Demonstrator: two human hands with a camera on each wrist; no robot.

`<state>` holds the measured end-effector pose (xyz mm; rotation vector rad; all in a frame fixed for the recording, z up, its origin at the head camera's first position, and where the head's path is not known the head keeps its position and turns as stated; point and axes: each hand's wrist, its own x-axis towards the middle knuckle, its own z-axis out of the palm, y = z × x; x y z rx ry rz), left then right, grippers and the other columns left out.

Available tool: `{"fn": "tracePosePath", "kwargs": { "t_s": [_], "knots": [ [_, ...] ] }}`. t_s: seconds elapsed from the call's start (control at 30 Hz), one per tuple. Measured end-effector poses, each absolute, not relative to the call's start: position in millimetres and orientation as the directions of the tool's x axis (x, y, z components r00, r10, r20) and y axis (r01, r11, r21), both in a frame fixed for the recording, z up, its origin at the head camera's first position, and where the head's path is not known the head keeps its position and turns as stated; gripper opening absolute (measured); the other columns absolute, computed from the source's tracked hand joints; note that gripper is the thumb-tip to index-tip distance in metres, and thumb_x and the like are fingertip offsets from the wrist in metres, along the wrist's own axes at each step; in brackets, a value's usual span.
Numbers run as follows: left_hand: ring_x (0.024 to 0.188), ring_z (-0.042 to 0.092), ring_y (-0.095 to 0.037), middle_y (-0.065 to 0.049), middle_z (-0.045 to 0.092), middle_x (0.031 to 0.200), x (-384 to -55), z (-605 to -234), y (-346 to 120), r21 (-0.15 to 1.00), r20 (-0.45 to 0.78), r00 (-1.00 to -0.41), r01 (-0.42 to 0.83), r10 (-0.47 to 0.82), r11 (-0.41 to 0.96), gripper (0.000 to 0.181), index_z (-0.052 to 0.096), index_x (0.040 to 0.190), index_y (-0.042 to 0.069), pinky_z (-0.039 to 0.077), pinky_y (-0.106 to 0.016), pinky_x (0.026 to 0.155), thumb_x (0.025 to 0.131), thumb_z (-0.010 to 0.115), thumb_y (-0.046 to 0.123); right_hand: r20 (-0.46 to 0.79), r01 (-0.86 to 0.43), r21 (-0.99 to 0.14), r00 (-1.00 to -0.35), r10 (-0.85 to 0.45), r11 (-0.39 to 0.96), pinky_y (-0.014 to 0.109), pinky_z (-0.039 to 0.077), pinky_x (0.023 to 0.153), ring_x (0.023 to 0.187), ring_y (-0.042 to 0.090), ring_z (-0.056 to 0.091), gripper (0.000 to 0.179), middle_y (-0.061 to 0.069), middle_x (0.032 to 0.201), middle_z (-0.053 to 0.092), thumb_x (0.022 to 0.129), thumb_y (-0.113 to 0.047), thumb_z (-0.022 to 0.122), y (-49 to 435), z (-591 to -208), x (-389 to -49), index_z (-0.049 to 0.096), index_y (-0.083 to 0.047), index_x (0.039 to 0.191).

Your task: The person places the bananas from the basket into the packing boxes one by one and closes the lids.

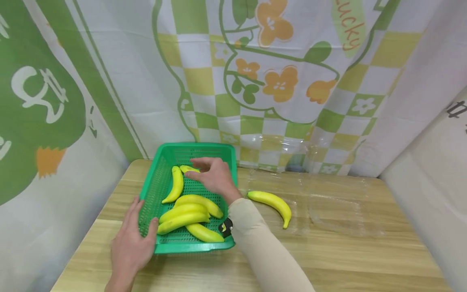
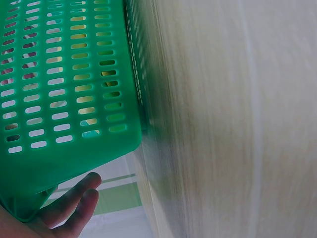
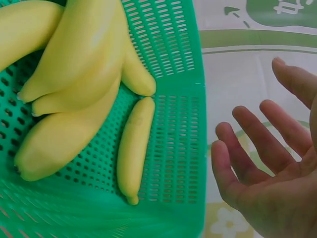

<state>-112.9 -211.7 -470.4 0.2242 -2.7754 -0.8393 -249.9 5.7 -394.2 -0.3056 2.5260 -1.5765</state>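
My left hand (image 1: 132, 243) holds the left rim of a green plastic basket (image 1: 195, 246), thumb over the edge and fingers along the outer side. In the left wrist view those fingers (image 2: 81, 206) show beside the perforated wall. Over the far part of the basket is my right hand (image 1: 215, 176), its fingers spread and loosely bent around nothing. A banana (image 1: 187, 168) is partly hidden behind that hand. Another banana (image 1: 176, 185) lies along the basket's left side. Several more bananas (image 3: 84, 54) are piled at the near end.
A single banana (image 1: 273, 202) lies on the wooden table (image 1: 339, 259) to the right of the basket. Transparent plastic packaging (image 1: 335, 202) is spread behind and beside it. A patterned cloth (image 1: 219, 81) hangs along the back.
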Motion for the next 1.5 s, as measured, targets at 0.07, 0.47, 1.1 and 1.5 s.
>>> {"fn": "tracePosePath", "kwargs": {
  "t_s": [0.07, 0.47, 1.1, 1.5],
  "knots": [
    [0.135, 0.053, -0.060, -0.005, 0.022, 0.179, -113, -471, -211, 0.564, 0.172, -0.962, -0.079, -0.210, 0.822, 0.067, 0.029, 0.167, 0.011, 0.052, -0.046, 0.065, 0.109, 0.051, 0.037, -0.048, -0.080, -0.888, -0.963, -0.266, 0.453, 0.039, 0.060, 0.101, 0.123, 0.021, 0.071, 0.045, -0.005, 0.136, 0.075, 0.092, -0.037, 0.085, 5, -398, -250, 0.074, -0.029, 0.135],
    [0.137, 0.052, -0.060, -0.005, 0.023, 0.179, -113, -472, -211, 0.570, 0.183, -0.959, -0.074, -0.215, 0.818, 0.067, 0.030, 0.167, 0.011, 0.054, -0.053, 0.070, 0.109, 0.052, 0.036, -0.200, -0.082, -0.810, -0.892, -0.404, 0.581, 0.044, 0.053, 0.116, 0.139, 0.024, 0.063, 0.049, -0.004, 0.144, 0.071, 0.090, -0.037, 0.086, 1, -417, -251, 0.074, -0.026, 0.136],
    [0.143, 0.047, -0.059, -0.002, 0.020, 0.180, -113, -471, -209, 0.589, 0.177, -0.958, -0.082, -0.228, 0.804, 0.067, 0.029, 0.168, 0.013, 0.051, -0.072, 0.087, 0.109, 0.051, 0.036, -0.285, -0.087, -0.750, -0.852, -0.439, 0.655, 0.044, 0.051, 0.117, 0.141, 0.027, 0.061, 0.046, -0.001, 0.139, 0.074, 0.092, -0.028, 0.085, 1, -436, -254, 0.074, -0.022, 0.136],
    [0.141, 0.048, -0.059, -0.002, 0.021, 0.180, -113, -472, -210, 0.587, 0.188, -0.956, -0.074, -0.224, 0.806, 0.067, 0.030, 0.168, 0.013, 0.054, -0.068, 0.081, 0.109, 0.052, 0.036, -0.303, -0.093, -0.741, -0.838, -0.455, 0.665, 0.039, 0.054, 0.114, 0.136, 0.024, 0.065, 0.045, 0.000, 0.138, 0.074, 0.091, -0.027, 0.085, 1, -443, -259, 0.075, -0.020, 0.134]
  ]
}}
